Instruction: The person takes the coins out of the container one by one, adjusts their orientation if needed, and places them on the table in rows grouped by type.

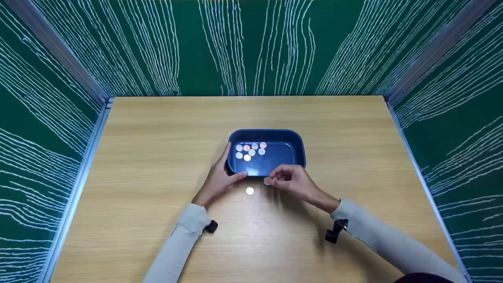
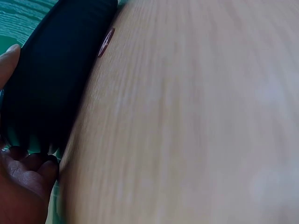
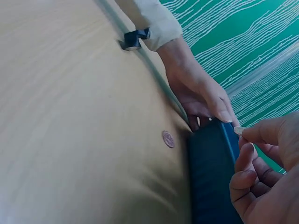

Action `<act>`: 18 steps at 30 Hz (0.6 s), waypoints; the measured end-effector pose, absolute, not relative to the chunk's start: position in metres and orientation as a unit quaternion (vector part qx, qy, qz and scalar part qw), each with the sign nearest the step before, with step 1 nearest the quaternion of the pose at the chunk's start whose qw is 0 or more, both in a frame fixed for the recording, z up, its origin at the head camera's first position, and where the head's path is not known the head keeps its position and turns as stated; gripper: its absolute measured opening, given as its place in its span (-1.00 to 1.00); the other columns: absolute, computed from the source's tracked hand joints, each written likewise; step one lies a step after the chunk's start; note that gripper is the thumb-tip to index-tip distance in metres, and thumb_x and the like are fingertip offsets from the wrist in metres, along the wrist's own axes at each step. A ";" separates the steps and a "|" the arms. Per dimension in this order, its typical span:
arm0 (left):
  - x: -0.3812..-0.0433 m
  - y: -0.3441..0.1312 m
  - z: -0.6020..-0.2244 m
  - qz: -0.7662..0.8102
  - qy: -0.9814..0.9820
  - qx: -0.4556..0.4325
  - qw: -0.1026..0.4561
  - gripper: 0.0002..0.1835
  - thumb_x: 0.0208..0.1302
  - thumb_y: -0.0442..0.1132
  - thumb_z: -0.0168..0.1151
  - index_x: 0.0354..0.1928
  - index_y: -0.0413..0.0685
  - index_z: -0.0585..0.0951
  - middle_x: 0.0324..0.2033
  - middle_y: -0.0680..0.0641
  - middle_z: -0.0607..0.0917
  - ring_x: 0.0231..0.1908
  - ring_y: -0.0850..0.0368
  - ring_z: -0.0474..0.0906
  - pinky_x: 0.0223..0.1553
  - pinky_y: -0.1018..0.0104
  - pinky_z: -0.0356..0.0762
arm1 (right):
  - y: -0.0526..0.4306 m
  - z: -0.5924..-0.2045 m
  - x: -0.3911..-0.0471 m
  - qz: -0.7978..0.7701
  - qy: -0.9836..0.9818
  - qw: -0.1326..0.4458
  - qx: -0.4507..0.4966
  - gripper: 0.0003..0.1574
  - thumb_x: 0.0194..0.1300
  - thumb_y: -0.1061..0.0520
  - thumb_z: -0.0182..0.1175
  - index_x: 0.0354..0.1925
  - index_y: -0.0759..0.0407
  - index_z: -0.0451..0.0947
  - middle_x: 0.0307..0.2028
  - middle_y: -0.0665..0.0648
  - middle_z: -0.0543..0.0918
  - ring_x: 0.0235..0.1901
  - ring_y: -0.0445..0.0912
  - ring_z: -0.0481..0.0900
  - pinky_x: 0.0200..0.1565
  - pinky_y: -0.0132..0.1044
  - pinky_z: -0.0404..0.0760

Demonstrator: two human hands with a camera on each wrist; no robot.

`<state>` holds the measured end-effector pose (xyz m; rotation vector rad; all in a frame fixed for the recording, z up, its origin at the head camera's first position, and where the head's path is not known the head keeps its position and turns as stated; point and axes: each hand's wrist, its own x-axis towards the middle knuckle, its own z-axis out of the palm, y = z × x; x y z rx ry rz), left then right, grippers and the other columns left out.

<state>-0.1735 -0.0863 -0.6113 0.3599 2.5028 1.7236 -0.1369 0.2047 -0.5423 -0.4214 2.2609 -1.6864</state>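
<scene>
From here I see the left hand [image 1: 220, 175] at the tray's left end, thumb and fingers spread wide but gripping its corner; some fingers are hidden from the head view. Inside the tray [image 1: 279, 154], eight coins [image 1: 252, 152] lie towards the left, markings too small for me to read. A loose coin [image 1: 250, 190] lies on the counter [image 1: 157, 157] before it, its relief blurred. The right hand's [image 1: 292, 181] fingers pinch another coin [image 1: 267, 181], partly covered, near the front rim. Both sleeves [image 1: 177, 239] are cut off.
</scene>
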 end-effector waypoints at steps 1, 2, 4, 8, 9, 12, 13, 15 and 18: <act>-0.173 -0.086 -0.611 0.564 0.816 0.117 0.041 0.26 0.30 -0.02 0.66 0.82 0.13 -0.03 0.74 -0.17 0.13 0.67 -0.13 0.16 0.65 -0.05 0.16 | 0.205 -0.544 -0.135 -0.584 0.786 0.139 -0.150 -0.85 0.41 0.25 0.50 -0.11 0.32 0.80 -0.26 0.21 0.81 -0.33 -0.14 0.66 -0.24 -0.45 0.67; -0.173 -0.086 -0.611 0.563 0.817 0.116 0.042 0.26 0.31 -0.01 0.65 0.82 0.14 -0.03 0.74 -0.17 0.12 0.67 -0.13 0.16 0.65 -0.05 0.16 | 0.204 -0.546 -0.133 -0.583 0.787 0.135 -0.151 -0.86 0.40 0.26 0.50 -0.11 0.32 0.80 -0.26 0.21 0.81 -0.33 -0.14 0.66 -0.24 -0.46 0.67; -0.173 -0.086 -0.610 0.562 0.818 0.113 0.044 0.26 0.31 0.00 0.65 0.82 0.17 -0.03 0.75 -0.15 0.11 0.68 -0.12 0.15 0.65 -0.05 0.16 | 0.204 -0.550 -0.128 -0.580 0.790 0.129 -0.152 -0.87 0.39 0.29 0.49 -0.11 0.31 0.80 -0.26 0.21 0.81 -0.33 -0.13 0.67 -0.25 -0.46 0.66; -0.172 -0.086 -0.610 0.562 0.819 0.109 0.046 0.27 0.31 0.00 0.65 0.82 0.22 -0.04 0.75 -0.12 0.10 0.68 -0.11 0.14 0.65 -0.05 0.14 | 0.202 -0.560 -0.122 -0.575 0.795 0.127 -0.148 -0.87 0.37 0.33 0.49 -0.11 0.29 0.80 -0.25 0.20 0.82 -0.32 -0.12 0.68 -0.24 -0.46 0.67; -0.172 -0.086 -0.610 0.562 0.818 0.109 0.046 0.27 0.31 0.00 0.65 0.82 0.23 -0.04 0.75 -0.12 0.10 0.68 -0.11 0.13 0.65 -0.05 0.14 | 0.201 -0.563 -0.121 -0.577 0.794 0.129 -0.146 -0.86 0.37 0.33 0.49 -0.10 0.30 0.80 -0.25 0.21 0.82 -0.31 -0.13 0.68 -0.24 -0.46 0.66; -0.172 -0.086 -0.611 0.563 0.818 0.109 0.046 0.27 0.31 -0.02 0.65 0.82 0.23 -0.04 0.75 -0.12 0.10 0.68 -0.11 0.13 0.66 -0.05 0.13 | 0.199 -0.572 -0.118 -0.577 0.794 0.134 -0.138 -0.85 0.37 0.30 0.51 -0.11 0.32 0.79 -0.25 0.22 0.82 -0.33 -0.14 0.67 -0.25 -0.46 0.64; -0.173 -0.086 -0.611 0.562 0.818 0.110 0.046 0.27 0.31 -0.02 0.66 0.83 0.23 -0.04 0.75 -0.12 0.10 0.68 -0.11 0.12 0.66 -0.05 0.12 | 0.198 -0.574 -0.117 -0.578 0.793 0.136 -0.135 -0.85 0.37 0.30 0.51 -0.11 0.33 0.79 -0.25 0.23 0.82 -0.33 -0.14 0.67 -0.25 -0.46 0.64; -0.173 -0.087 -0.612 0.561 0.819 0.111 0.045 0.27 0.31 -0.01 0.66 0.82 0.22 -0.04 0.75 -0.12 0.10 0.69 -0.11 0.12 0.66 -0.04 0.12 | 0.196 -0.579 -0.116 -0.578 0.793 0.141 -0.129 -0.84 0.38 0.29 0.52 -0.11 0.35 0.79 -0.25 0.25 0.82 -0.34 -0.14 0.66 -0.27 -0.47 0.63; -0.173 -0.087 -0.612 0.561 0.819 0.111 0.044 0.27 0.30 0.00 0.66 0.83 0.22 -0.04 0.75 -0.12 0.10 0.69 -0.13 0.12 0.66 -0.05 0.11 | 0.193 -0.586 -0.116 -0.577 0.796 0.145 -0.117 -0.84 0.38 0.29 0.52 -0.11 0.35 0.79 -0.25 0.26 0.82 -0.36 -0.15 0.64 -0.31 -0.47 0.60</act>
